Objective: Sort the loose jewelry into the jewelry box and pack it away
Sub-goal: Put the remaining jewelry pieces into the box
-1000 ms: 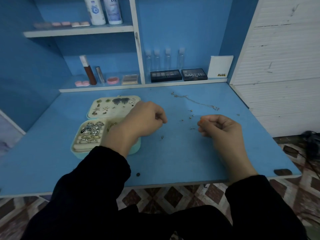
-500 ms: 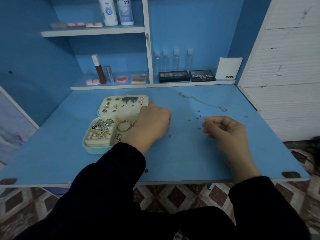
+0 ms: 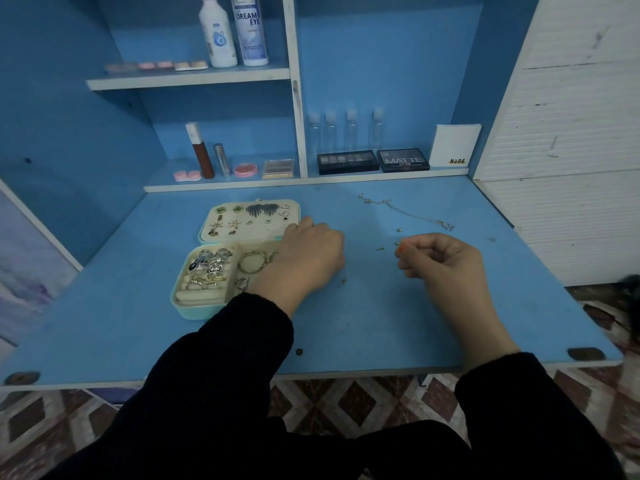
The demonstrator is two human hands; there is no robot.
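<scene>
Looking down, we find the mint-green open jewelry box on the left part of the blue wooden tabletop. Its cream-lined lid lies flat behind the base and carries small earrings pinned in rows, among them two dark fan-shaped ones. In the base, the left compartment holds silver rings crowded on cream rolls. The compartment beside it holds a gold hoop bangle.

Our left hand rests over the box's right side, knuckles up and fingers curled under, hiding that part; we cannot tell whether it holds anything. Our right hand lies well apart on the tabletop, fingers curled and an orange-nailed fingertip against the thumb. Whether something tiny is pinched there we cannot tell.

The loose jewelry lies between and beyond the hands: tiny gold studs near the right hand, one small piece just beside the left hand, and a thin silver chain necklace farther back.

On the low shelf behind stand four small clear bottles, two black eyeshadow palettes and a white card marked NUDE. Two white bottles stand on the upper shelf.
</scene>
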